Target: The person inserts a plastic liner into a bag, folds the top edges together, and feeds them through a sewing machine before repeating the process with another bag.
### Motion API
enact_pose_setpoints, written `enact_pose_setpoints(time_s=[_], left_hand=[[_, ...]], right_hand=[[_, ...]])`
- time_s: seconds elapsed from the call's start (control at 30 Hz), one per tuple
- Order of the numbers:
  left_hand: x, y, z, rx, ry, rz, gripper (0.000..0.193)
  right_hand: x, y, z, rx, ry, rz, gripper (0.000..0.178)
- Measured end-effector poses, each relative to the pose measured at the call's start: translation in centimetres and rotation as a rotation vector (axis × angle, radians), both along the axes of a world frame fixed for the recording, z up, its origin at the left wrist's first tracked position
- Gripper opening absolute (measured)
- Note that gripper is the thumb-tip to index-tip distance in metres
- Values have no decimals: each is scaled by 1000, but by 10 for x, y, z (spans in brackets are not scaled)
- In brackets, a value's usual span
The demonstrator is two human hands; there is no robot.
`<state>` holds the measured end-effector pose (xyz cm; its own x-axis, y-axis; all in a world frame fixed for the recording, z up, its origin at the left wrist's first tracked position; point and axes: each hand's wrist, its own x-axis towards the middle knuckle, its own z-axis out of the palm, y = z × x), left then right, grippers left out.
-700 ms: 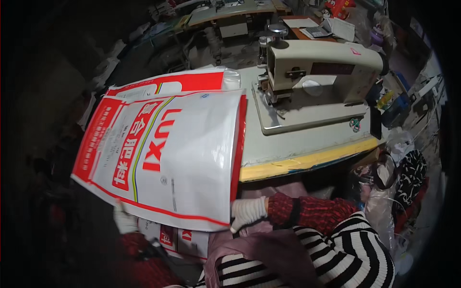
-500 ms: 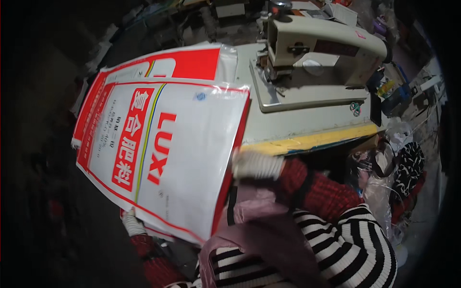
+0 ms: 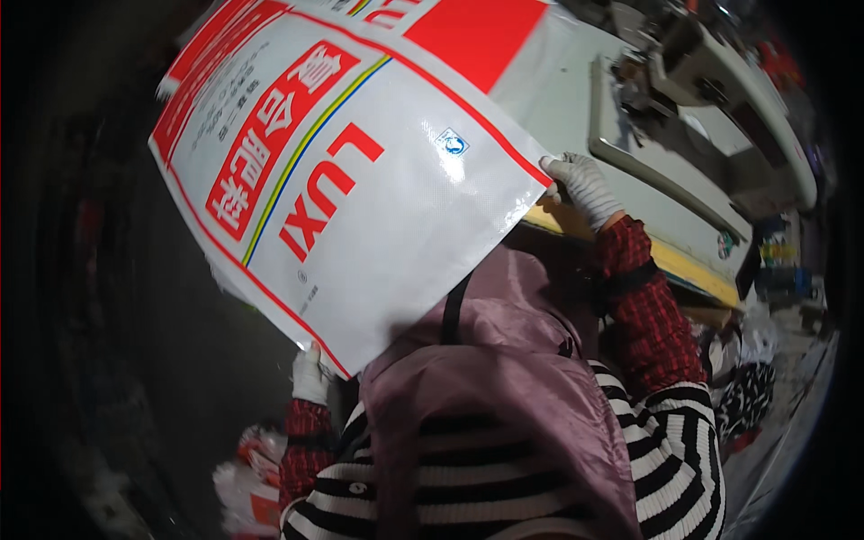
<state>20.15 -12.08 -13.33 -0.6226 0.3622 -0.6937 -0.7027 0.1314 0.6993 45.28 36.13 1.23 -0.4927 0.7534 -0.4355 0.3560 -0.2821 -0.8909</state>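
A large flat white plastic sack (image 3: 405, 225) with red borders and a red panel spans the space before me, its near edge close to my body. My left hand (image 3: 310, 373), in a whitish glove or wrapping, pinches its near left corner, thumb on top. At the near right corner my right hand (image 3: 580, 187), covered the same way, grips the sack between thumb and fingers. Under its far part lies another red and white sack (image 3: 486, 40), on the sewing table (image 3: 562, 90). The fingers beneath the sack are partly hidden.
An industrial sewing machine (image 3: 729, 108) stands on the table at the right. The table's yellow front edge (image 3: 693, 270) runs beside my right forearm. Small scissors (image 3: 725, 244) lie near the machine. Crumpled plastic bags (image 3: 247, 486) are low on the left.
My right hand has moved from the sack's right side onto its near right corner and closed there. The sack's near edge now slants up to the right. The whole view has also shifted.
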Motion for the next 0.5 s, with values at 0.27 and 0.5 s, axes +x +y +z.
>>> enact_pose_setpoints(time_s=[0.27, 0.5], left_hand=[[31, -2, 1, -1160, 892, -191, 41], [19, 4, 10, -1364, 859, -326, 44]], right_hand=[[-8, 9, 1, -57, 87, 144, 19], [-17, 6, 7, -107, 39, 208, 22]])
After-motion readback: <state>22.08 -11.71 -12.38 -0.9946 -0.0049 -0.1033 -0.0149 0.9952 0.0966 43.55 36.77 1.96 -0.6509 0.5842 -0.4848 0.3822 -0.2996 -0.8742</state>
